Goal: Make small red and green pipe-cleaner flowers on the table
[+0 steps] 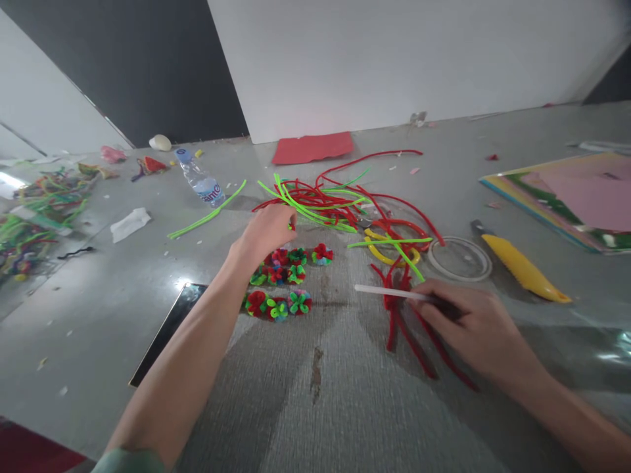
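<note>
My left hand [271, 230] is closed in a pinch above rows of small red, green and blue pipe-cleaner flowers [300, 302]. A bit of a red and green pipe-cleaner flower [292, 226] shows at its fingertips; the rest is hidden by the fingers. My right hand [463, 322] is closed around a thin white stick [382, 290] that points left. Beneath and beside that stick lies a bundle of dark red pipe cleaners [392, 318]. A tangle of red and bright green pipe cleaners [315, 200] is spread beyond both hands.
Yellow-handled scissors [377, 253] lie partly under pipe cleaners, beside a roll of clear tape [461, 258]. Farther right are a yellow utility knife [525, 266] and coloured sheets [582, 197]. A black phone [165, 332], a plastic bottle [202, 180] and red paper [313, 148] also lie around.
</note>
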A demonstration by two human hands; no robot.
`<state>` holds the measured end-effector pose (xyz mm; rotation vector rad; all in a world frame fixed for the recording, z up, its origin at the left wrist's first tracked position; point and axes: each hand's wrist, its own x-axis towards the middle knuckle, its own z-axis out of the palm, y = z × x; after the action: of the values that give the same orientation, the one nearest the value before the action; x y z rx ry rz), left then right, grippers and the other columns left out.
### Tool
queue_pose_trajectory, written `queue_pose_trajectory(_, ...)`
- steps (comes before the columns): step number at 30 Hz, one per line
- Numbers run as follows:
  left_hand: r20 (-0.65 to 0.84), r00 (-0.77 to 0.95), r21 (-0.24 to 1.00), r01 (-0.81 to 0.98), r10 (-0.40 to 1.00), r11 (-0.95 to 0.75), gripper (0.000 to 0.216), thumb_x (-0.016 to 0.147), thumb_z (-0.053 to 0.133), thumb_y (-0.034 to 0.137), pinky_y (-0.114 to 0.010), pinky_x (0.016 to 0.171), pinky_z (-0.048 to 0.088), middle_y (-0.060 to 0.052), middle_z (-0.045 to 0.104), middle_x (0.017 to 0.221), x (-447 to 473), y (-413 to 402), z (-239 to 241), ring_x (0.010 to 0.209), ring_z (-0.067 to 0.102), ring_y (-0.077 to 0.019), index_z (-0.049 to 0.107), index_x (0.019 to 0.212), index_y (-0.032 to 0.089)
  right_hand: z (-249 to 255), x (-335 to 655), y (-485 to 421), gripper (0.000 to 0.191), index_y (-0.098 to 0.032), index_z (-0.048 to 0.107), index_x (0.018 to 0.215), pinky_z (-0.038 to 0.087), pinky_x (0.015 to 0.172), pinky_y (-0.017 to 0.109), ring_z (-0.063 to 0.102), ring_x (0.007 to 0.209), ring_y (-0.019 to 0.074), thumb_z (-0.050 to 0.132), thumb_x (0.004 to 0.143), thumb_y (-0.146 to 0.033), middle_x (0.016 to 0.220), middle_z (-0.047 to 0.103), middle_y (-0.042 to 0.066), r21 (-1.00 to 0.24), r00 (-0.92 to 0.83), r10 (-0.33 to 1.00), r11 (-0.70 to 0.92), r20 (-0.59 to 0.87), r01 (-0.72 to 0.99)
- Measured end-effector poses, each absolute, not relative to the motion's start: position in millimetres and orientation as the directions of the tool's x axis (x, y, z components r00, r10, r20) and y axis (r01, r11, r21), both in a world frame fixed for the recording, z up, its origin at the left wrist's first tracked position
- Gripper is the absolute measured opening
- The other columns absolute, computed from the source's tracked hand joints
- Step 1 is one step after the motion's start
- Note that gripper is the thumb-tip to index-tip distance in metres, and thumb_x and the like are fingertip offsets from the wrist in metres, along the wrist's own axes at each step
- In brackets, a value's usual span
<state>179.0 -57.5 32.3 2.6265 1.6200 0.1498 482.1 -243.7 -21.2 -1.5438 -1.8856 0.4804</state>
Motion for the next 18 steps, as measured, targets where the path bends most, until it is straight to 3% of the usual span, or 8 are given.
queue_pose_trajectory(4, 0.067, 0.512, 0.085, 0.852, 0.856, -0.517, 0.013, 0.081, 0.067, 0.017, -0.035, 0.074, 0.048, -0.006, 0.073, 0.090, 193.2, -74.3, 54.1, 0.083, 0.067, -0.0236, 0.067, 0.093, 0.021, -19.4, 480.9, -244.3, 0.022, -0.024, 0.070, 0.080, 0.040, 0.053, 0.027, 0.055, 0.054, 0.0137, 0.057, 0.096, -0.034, 0.064, 0.064, -0.003, -0.641, -0.109, 0.965, 0.241, 0.239, 0.729)
queue_pose_trajectory(7, -0.054, 0.717, 0.109, 0.696, 0.695, -0.709, 0.018, 0.082, 0.068, 0.019, -0.034, 0.072, 0.047, -0.005, 0.073, 0.099, 210.3, -97.1, 66.4, 0.087, 0.067, -0.0240, 0.066, 0.100, 0.022, -19.4, 480.5, -245.8, 0.022, -0.024, 0.069, 0.079, 0.039, 0.052, 0.026, 0.054, 0.054, 0.0132, 0.058, 0.096, -0.033, 0.063, 0.063, -0.003, -0.647, -0.095, 0.967, 0.228, 0.235, 0.727)
queue_pose_trajectory(10, -0.136, 0.774, 0.088, 0.631, 0.619, -0.771, 0.011, 0.084, 0.066, 0.015, -0.034, 0.071, 0.047, -0.005, 0.070, 0.093, 223.1, -117.2, 67.1, 0.086, 0.067, -0.0243, 0.065, 0.092, 0.022, -20.1, 480.1, -246.7, 0.019, -0.025, 0.070, 0.081, 0.038, 0.050, 0.026, 0.053, 0.053, 0.0128, 0.059, 0.095, -0.031, 0.062, 0.062, -0.004, -0.671, -0.081, 0.971, 0.215, 0.226, 0.710)
queue_pose_trajectory(14, -0.150, 0.763, 0.081, 0.643, 0.629, -0.761, 0.011, 0.083, 0.073, 0.020, -0.037, 0.072, 0.047, -0.005, 0.068, 0.088, 225.6, -123.9, 61.3, 0.083, 0.066, -0.0266, 0.064, 0.087, 0.022, -18.4, 477.7, -245.4, 0.019, -0.024, 0.068, 0.079, 0.038, 0.050, 0.025, 0.051, 0.052, 0.0121, 0.058, 0.094, -0.028, 0.061, 0.062, -0.004, -0.688, -0.086, 0.971, 0.220, 0.224, 0.692)
queue_pose_trajectory(18, -0.142, 0.766, 0.053, 0.638, 0.626, -0.768, 0.019, 0.086, 0.075, 0.028, -0.035, 0.073, 0.048, -0.007, 0.067, 0.106, 222.6, -120.5, 62.7, 0.094, 0.065, -0.0268, 0.063, 0.099, 0.022, -16.6, 476.1, -244.7, 0.018, -0.024, 0.067, 0.078, 0.038, 0.050, 0.025, 0.051, 0.052, 0.0117, 0.058, 0.093, -0.026, 0.060, 0.060, -0.004, -0.689, -0.073, 0.972, 0.211, 0.224, 0.693)
